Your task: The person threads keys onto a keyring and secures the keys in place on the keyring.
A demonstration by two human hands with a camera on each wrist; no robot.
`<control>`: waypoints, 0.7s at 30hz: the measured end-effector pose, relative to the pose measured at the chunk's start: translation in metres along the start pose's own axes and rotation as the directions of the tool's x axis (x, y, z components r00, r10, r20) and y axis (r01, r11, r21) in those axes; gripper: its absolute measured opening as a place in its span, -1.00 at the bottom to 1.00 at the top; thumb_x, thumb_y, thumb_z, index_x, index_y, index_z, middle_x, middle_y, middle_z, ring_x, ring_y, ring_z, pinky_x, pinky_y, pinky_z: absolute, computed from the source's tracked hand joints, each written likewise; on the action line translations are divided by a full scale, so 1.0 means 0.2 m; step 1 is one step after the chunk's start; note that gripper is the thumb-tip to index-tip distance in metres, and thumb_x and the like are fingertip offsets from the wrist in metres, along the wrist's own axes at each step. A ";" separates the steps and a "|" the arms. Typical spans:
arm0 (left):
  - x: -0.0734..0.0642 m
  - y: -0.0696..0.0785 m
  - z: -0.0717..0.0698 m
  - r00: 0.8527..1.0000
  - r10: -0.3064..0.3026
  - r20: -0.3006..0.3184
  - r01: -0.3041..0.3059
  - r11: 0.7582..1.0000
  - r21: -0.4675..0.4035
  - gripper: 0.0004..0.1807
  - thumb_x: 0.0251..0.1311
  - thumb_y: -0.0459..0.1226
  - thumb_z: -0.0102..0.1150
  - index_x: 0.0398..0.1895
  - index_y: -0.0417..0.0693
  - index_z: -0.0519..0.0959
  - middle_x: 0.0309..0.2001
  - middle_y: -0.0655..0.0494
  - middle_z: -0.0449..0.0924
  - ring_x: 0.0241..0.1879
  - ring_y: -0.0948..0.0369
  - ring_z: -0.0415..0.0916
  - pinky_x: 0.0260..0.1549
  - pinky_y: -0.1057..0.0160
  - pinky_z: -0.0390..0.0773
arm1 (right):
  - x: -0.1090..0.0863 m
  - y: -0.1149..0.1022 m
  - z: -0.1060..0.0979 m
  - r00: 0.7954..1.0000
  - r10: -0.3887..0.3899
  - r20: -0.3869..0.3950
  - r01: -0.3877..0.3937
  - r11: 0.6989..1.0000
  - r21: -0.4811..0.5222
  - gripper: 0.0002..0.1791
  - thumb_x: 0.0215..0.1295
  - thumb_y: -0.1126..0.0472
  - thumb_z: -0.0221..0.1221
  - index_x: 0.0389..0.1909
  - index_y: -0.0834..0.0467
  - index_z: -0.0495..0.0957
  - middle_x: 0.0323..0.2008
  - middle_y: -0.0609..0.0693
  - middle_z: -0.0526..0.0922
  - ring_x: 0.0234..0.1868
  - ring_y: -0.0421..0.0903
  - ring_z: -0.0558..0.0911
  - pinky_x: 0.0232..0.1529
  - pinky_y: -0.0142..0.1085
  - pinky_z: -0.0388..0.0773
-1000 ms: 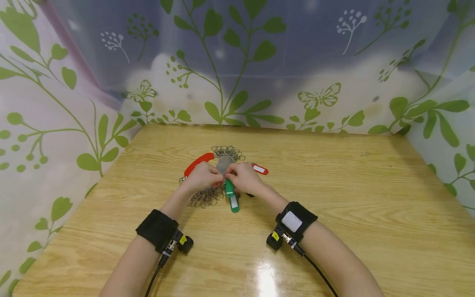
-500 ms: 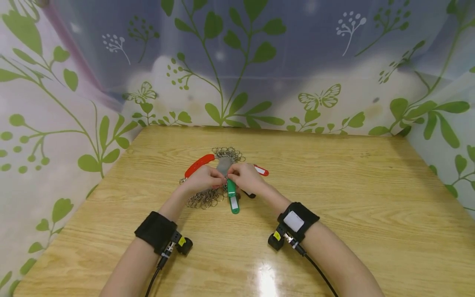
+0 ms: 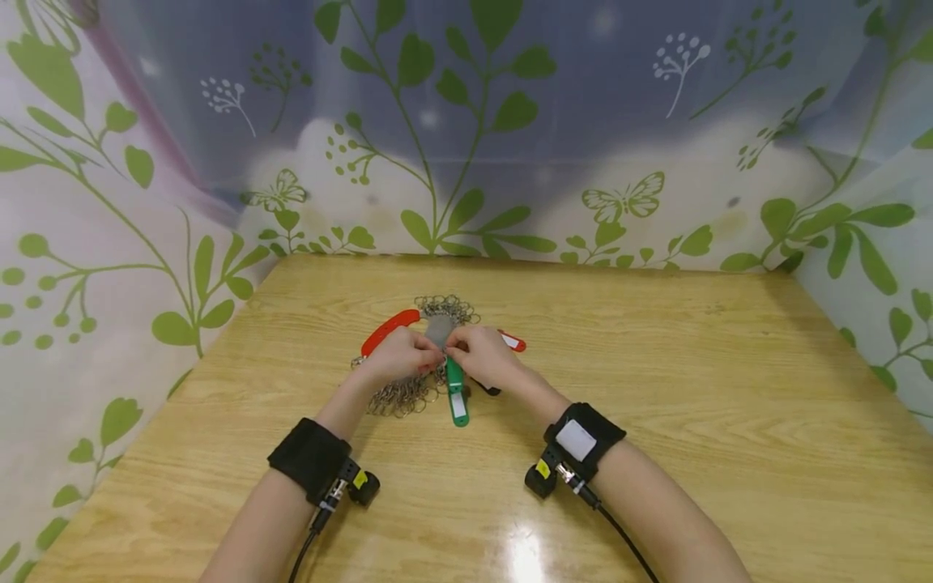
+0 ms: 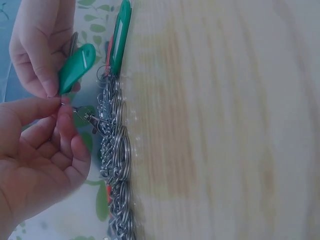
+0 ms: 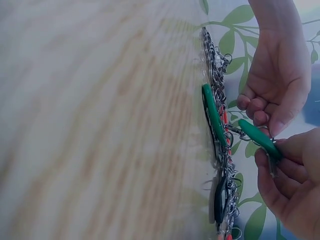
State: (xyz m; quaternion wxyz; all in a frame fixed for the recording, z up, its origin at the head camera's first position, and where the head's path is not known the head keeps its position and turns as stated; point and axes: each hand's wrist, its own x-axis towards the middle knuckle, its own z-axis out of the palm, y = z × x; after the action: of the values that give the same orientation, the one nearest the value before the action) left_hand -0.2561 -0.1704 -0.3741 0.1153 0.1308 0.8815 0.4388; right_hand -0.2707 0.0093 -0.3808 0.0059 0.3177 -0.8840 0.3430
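My left hand (image 3: 399,356) pinches a small metal key ring (image 4: 77,108) between thumb and fingertips; a metal clasp (image 4: 93,121) hangs from it. Against it, my right hand (image 3: 484,356) pinches the end of a green key tag (image 4: 76,69). A thin metal piece (image 5: 271,167), perhaps a key, sticks out beside the right fingers. The fingertips hide how ring and tag meet. Just below the hands, a second green key tag (image 3: 458,409) with a white label lies on the table. Many metal rings with clasps (image 3: 404,397) are heaped under the left hand.
A red curved strip (image 3: 389,330) and a grey rounded piece (image 3: 440,328) lie behind the hands. More rings (image 3: 448,306) are piled farther back. A red tag (image 3: 513,343) and a black tag (image 3: 487,388) lie by the right hand. A patterned curtain (image 3: 510,194) encloses the wooden table (image 3: 692,389).
Both hands keep their pinch at nearly the same spot, with only slight finger movement. The head view has tilted a little, so everything sits slightly lower.
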 end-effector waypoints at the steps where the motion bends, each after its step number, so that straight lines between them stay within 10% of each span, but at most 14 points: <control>1: 0.00 0.00 0.00 1.000 -0.003 -0.010 0.003 1.000 -0.002 -0.77 0.23 -0.29 0.08 -0.39 -0.26 0.68 -0.62 -0.06 0.47 -0.59 0.21 0.27 -0.47 0.29 0.28 | 0.00 0.00 0.00 1.000 -0.014 0.000 0.014 1.000 -0.016 -0.87 0.29 0.27 0.12 -0.28 0.19 0.63 -0.40 -0.02 0.62 -0.48 -0.20 0.51 -0.44 -0.38 0.41; 21: -0.01 0.01 0.01 0.998 -0.053 -0.039 0.054 0.998 0.024 -0.79 0.22 -0.26 0.13 -0.28 -0.22 0.69 -0.42 -0.09 0.60 -0.51 0.19 0.39 -0.48 0.30 0.34 | 0.00 0.02 -0.01 1.000 0.025 0.001 -0.025 0.998 0.065 -0.88 0.29 0.28 0.11 -0.30 0.19 0.62 -0.43 -0.02 0.61 -0.49 -0.18 0.51 -0.47 -0.39 0.41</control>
State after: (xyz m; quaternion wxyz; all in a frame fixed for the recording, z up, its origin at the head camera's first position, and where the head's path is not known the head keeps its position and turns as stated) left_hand -0.2534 -0.1687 -0.3729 0.1082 0.1001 0.8923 0.4267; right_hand -0.2731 0.0128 -0.3819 -0.0087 0.3069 -0.8762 0.3714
